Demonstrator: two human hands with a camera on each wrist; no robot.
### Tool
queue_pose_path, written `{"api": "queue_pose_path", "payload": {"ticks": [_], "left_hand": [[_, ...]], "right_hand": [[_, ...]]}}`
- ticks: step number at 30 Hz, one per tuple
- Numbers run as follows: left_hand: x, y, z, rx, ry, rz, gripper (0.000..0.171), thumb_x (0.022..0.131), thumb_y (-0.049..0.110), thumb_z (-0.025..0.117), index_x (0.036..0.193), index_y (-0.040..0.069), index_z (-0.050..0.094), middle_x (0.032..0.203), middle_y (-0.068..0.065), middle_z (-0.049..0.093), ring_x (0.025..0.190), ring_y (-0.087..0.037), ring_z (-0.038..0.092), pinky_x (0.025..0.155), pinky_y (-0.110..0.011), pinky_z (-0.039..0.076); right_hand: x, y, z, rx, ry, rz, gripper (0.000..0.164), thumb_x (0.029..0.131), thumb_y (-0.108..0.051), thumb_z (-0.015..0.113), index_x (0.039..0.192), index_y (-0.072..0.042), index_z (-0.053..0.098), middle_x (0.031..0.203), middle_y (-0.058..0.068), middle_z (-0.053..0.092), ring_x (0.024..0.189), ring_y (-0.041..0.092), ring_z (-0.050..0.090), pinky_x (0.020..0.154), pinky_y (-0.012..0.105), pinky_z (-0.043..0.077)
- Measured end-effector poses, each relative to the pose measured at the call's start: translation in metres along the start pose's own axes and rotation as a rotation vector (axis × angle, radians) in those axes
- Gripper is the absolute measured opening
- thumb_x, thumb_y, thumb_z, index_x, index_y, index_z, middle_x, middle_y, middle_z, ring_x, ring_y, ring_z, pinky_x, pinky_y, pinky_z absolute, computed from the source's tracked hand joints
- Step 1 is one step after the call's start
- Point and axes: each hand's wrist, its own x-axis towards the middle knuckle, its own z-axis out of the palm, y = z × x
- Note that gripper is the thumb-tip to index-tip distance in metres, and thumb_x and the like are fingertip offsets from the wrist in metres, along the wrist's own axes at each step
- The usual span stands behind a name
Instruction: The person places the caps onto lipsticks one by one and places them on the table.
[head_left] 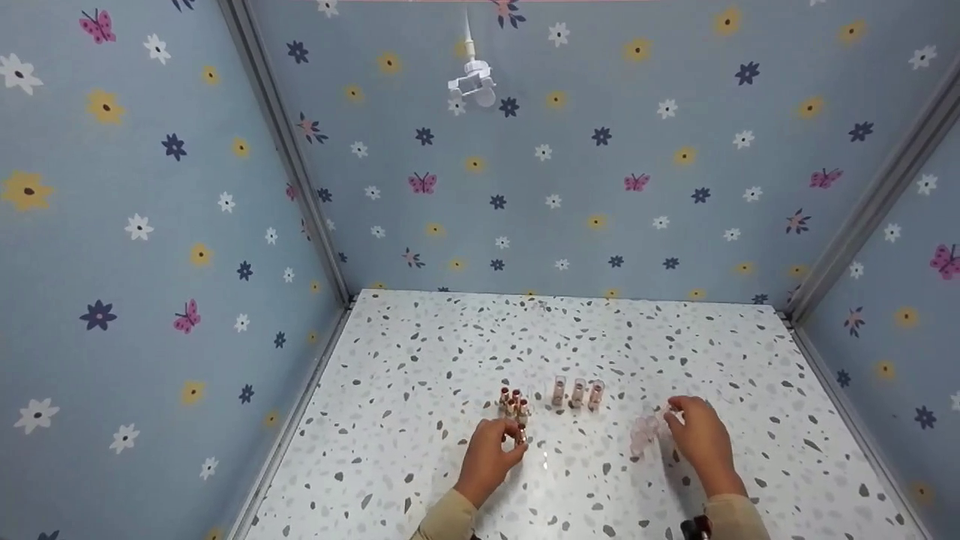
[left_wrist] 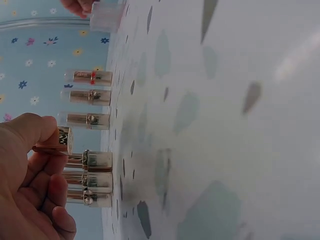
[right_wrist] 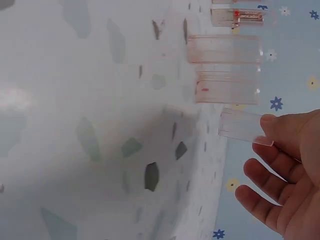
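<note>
My left hand [head_left: 486,455] pinches a small gold lipstick tube [left_wrist: 62,140] between thumb and index finger, just above the table in the left wrist view. Close to it stands a cluster of gold lipstick tubes [head_left: 514,401]. Over on the right, my right hand [head_left: 703,437] pinches a clear cap [right_wrist: 242,125] by one end, tilted and lifted off the table. Beside that hand are several more clear pinkish caps [right_wrist: 227,87] standing upright. Between the hands, three lipsticks with clear covers [head_left: 578,393] stand in a row.
The speckled white table [head_left: 420,337] is enclosed by flower-patterned walls [head_left: 555,225] at the back and both sides, with grey metal strips at the corners. High on the back wall hangs a white fixture [head_left: 472,81].
</note>
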Motion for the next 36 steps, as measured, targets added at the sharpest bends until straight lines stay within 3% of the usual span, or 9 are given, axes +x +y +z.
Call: {"api": "queue_pose_path", "payload": {"ticks": [6,10,16,21,28,36], "left_hand": [[-0.003,0.006,0.005,-0.010,-0.059,0.014,0.019,0.089,0.020,0.081,0.094,0.027,0.064,0.093,0.013,0.063,0.086,-0.013,0.053,0.077,-0.029,0.045],[-0.001,0.016,0.007,-0.046,-0.100,0.021,0.018,0.090,0.021,0.080,0.095,0.028,0.064,0.095,0.009,0.062,0.089,-0.014,0.054,0.078,-0.029,0.046],[0.005,0.031,0.011,-0.084,-0.135,0.047,0.018,0.089,0.022,0.081,0.094,0.028,0.065,0.097,0.003,0.064,0.094,-0.018,0.058,0.081,-0.031,0.048],[0.009,0.041,0.017,-0.073,-0.151,0.089,0.018,0.087,0.022,0.083,0.093,0.027,0.066,0.093,0.012,0.064,0.095,-0.015,0.058,0.084,-0.030,0.047],[0.010,0.050,0.021,-0.068,-0.165,0.131,0.018,0.087,0.023,0.083,0.095,0.027,0.067,0.091,0.016,0.063,0.092,-0.014,0.055,0.080,-0.026,0.043],[0.010,0.053,0.025,-0.076,-0.170,0.142,0.019,0.086,0.023,0.083,0.095,0.025,0.067,0.092,0.013,0.065,0.095,-0.016,0.058,0.084,-0.027,0.045]], "right_hand": [[-0.007,-0.042,-0.014,0.042,0.159,-0.124,0.030,0.095,-0.012,0.072,0.123,-0.002,0.066,0.116,0.015,0.068,0.107,0.035,0.063,0.087,0.054,0.052],[-0.013,-0.076,-0.023,0.069,0.207,-0.246,0.029,0.092,-0.011,0.077,0.120,-0.007,0.069,0.114,0.011,0.069,0.106,0.031,0.063,0.088,0.052,0.052],[-0.025,-0.119,-0.027,0.076,0.165,-0.407,0.030,0.088,-0.011,0.081,0.117,-0.014,0.072,0.108,0.000,0.069,0.104,0.022,0.063,0.087,0.045,0.054],[-0.032,-0.141,-0.022,0.102,0.123,-0.497,0.031,0.086,-0.011,0.083,0.114,-0.016,0.073,0.107,-0.005,0.069,0.104,0.018,0.063,0.086,0.041,0.054],[-0.036,-0.151,-0.009,0.089,0.050,-0.583,0.032,0.084,-0.011,0.085,0.113,-0.018,0.073,0.111,-0.004,0.070,0.108,0.019,0.065,0.088,0.041,0.055],[-0.037,-0.153,-0.005,0.047,-0.017,-0.576,0.028,0.084,-0.011,0.084,0.109,-0.016,0.073,0.108,-0.003,0.070,0.105,0.019,0.065,0.088,0.041,0.055]]}}
